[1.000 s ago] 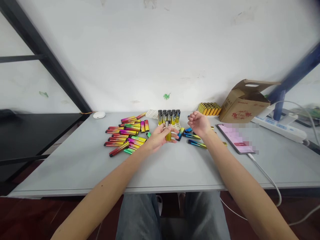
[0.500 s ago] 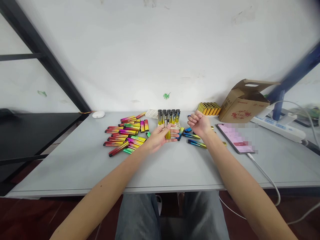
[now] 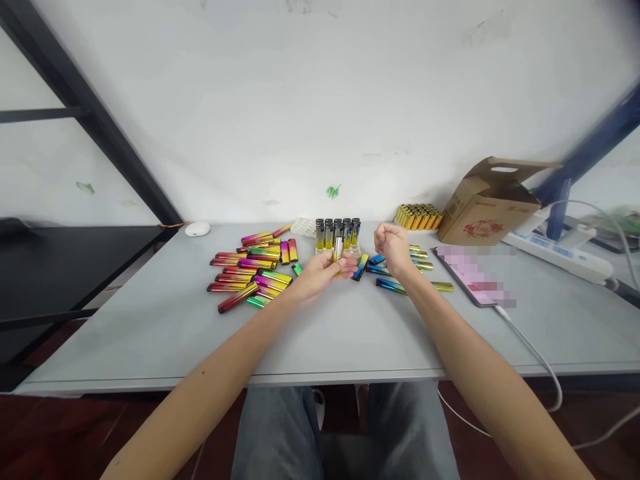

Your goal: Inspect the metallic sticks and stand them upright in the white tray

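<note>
My left hand [image 3: 320, 275] is closed around a shiny gold-and-silver lighter [image 3: 339, 248], held upright between thumb and fingers. Just behind it, several black-topped lighters [image 3: 337, 227] stand in rows in a pale holder. To the right, my right hand [image 3: 393, 247] is curled into a fist above the table; whatever may be inside it is hidden. Blue-and-gold lighters [image 3: 391, 286] lie beneath and beside my right wrist, partly covered by it. A pile of red, purple, green and gold lighters [image 3: 250, 273] spreads out left of my left hand.
Upright yellow-gold lighters [image 3: 419, 217] stand packed together by the wall, beside an open cardboard box [image 3: 483, 217]. A phone [image 3: 467, 277] with a white cable and a power strip [image 3: 560, 257] are on the right. A white case [image 3: 197, 229] sits at the back left.
My right hand has turned and its fingers have closed into a fist. The lighter in my left hand has shifted slightly right, and its fingers have drawn in around it.
</note>
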The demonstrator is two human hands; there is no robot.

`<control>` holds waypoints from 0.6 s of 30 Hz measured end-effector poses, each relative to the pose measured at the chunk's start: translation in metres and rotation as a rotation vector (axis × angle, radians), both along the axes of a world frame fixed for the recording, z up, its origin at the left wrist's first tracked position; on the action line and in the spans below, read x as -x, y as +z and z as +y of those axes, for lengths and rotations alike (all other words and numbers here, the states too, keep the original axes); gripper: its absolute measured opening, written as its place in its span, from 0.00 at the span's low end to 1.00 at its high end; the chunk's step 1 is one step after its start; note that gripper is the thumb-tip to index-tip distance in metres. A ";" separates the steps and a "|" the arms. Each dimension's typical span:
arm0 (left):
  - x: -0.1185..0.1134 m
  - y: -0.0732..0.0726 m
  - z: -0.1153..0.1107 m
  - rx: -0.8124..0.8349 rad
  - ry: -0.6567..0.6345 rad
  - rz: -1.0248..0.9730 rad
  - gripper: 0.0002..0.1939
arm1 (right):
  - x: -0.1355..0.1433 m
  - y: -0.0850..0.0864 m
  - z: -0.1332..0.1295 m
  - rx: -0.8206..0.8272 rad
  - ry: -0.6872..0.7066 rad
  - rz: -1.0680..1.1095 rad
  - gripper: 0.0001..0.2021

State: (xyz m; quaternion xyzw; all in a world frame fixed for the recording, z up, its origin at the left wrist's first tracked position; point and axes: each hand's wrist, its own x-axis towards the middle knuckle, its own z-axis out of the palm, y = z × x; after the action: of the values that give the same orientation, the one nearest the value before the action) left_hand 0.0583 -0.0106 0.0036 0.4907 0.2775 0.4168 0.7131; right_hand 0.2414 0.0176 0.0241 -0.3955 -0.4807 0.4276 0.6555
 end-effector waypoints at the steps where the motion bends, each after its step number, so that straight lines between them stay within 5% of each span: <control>1: 0.000 0.001 -0.001 0.004 0.000 0.010 0.10 | -0.001 -0.001 0.000 0.004 0.011 -0.018 0.07; 11: 0.003 -0.001 0.000 -0.064 -0.022 0.127 0.16 | 0.013 0.003 -0.013 -0.179 0.124 -0.444 0.09; 18: 0.002 -0.001 -0.001 -0.114 -0.026 0.186 0.21 | 0.017 0.004 -0.016 -0.160 0.163 -0.462 0.13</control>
State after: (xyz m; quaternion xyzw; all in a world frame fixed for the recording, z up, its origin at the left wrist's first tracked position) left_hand 0.0558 -0.0116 0.0031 0.5707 0.3117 0.3755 0.6604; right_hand 0.2242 0.0012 0.0283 -0.3893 -0.6802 0.3382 0.5209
